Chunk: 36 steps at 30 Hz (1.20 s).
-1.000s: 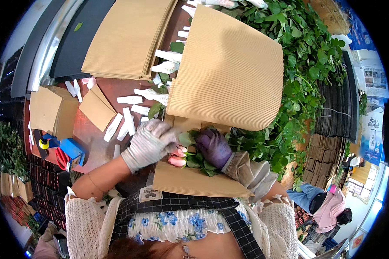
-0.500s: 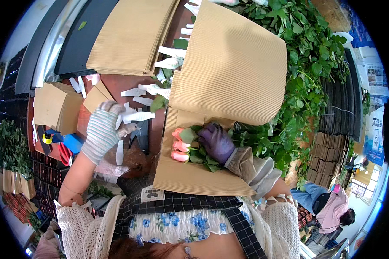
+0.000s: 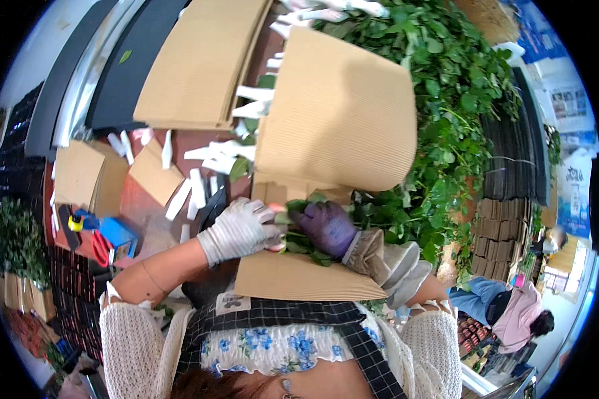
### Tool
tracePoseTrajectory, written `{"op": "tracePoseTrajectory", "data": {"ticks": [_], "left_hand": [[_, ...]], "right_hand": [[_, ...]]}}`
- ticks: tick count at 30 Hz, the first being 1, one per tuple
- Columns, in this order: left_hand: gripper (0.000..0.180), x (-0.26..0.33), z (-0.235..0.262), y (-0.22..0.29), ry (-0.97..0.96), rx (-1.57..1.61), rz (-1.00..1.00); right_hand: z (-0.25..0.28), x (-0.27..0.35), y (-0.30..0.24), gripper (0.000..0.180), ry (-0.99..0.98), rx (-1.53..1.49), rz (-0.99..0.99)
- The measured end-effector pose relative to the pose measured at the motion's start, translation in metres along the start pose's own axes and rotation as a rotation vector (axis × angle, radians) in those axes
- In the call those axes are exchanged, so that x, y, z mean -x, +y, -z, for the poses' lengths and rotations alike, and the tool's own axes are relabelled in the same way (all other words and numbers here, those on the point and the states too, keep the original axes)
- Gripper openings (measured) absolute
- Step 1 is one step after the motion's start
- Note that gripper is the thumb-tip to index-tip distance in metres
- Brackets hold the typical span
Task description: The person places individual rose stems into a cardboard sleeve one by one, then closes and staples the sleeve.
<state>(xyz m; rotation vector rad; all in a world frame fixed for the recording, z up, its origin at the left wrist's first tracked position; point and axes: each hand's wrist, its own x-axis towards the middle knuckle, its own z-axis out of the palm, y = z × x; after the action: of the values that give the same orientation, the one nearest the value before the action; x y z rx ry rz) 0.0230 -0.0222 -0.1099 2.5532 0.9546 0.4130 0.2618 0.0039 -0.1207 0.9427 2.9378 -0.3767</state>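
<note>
My right hand (image 3: 326, 226), in a purple glove with a grey cuff, is closed around the leafy stems of several pink roses. The roses (image 3: 275, 207) lie sideways on a corrugated cardboard sheet (image 3: 313, 278). My left hand (image 3: 243, 229), in a pale striped glove, is at the flower heads with its fingers curled, covering most of the blooms. Whatever those fingers hold is hidden. Left of the roses, white mesh sleeves (image 3: 196, 189) are scattered on the reddish tabletop. A larger corrugated sheet (image 3: 339, 106) lies just beyond the roses.
Leafy stems (image 3: 439, 133) are heaped on the right. Stacked cardboard sheets (image 3: 199, 66) lie at the far left. Nearer are small cardboard pieces (image 3: 80, 176), red-handled scissors (image 3: 102, 247) and a blue box (image 3: 118, 234). Another person (image 3: 516, 312) is at the far right.
My left hand has moved right from the white mesh sleeves to the rose heads, now covering most of them. My right hand has stayed around the stems.
</note>
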Motion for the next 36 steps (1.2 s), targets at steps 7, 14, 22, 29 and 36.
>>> {"op": "tracePoseTrajectory", "data": {"ticks": [7,14,22,29,36], "left_hand": [[0.027,-0.013,-0.02,-0.002,-0.026,0.071,0.043],[0.026,-0.021,-0.012,0.001,-0.02,0.135,0.056],[0.027,-0.02,-0.012,-0.004,-0.02,0.172,0.052],[0.037,-0.029,0.008,0.0,0.178,0.036,-0.108],[0.037,-0.115,0.083,0.024,0.388,-0.226,-0.062]], "right_hand": [[0.02,0.013,0.001,0.026,-0.052,-0.039,0.027],[0.142,0.058,0.105,0.029,1.052,-0.27,-0.491],[0.138,-0.01,0.203,0.035,0.766,0.101,-0.414],[0.135,-0.056,0.236,0.038,-0.245,0.356,-0.687],[0.221,0.048,0.232,0.037,0.273,0.359,-0.671]]}}
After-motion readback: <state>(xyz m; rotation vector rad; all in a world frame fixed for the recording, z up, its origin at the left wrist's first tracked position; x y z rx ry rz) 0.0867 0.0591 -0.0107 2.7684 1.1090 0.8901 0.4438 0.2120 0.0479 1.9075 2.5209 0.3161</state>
